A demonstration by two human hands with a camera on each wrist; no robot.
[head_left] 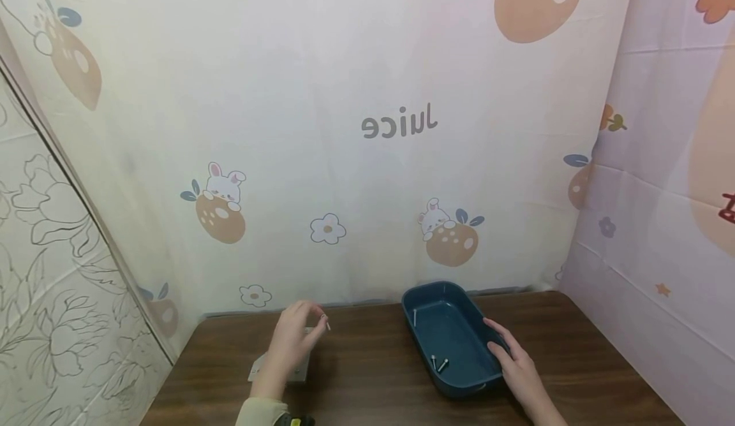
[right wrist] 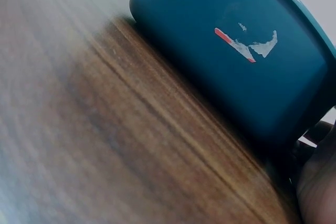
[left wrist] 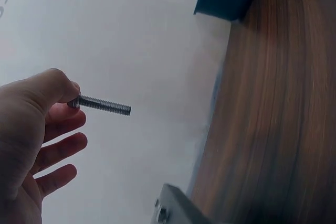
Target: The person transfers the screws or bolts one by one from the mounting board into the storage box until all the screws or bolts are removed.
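Note:
My left hand (head_left: 293, 337) pinches a threaded bolt (left wrist: 105, 105) between thumb and index finger. In the left wrist view its shank points away from the fingertips, and the other fingers lie loosely spread. Below this hand in the head view is a light grey metal piece (head_left: 301, 374), partly covered by the hand and wrist. My right hand (head_left: 519, 368) grips the right side of a deep blue rectangular tray (head_left: 453, 330) at its rim. Two bolts (head_left: 443, 365) lie close together near the tray's front, and another bolt (head_left: 415, 317) lies at its left wall.
Both things stand on a dark wood-grain table (head_left: 362, 362). A printed cloth (head_left: 344, 158) hangs right behind its back edge, with more cloth at both sides. Torn sticker remains (right wrist: 247, 45) show on the tray's outer wall.

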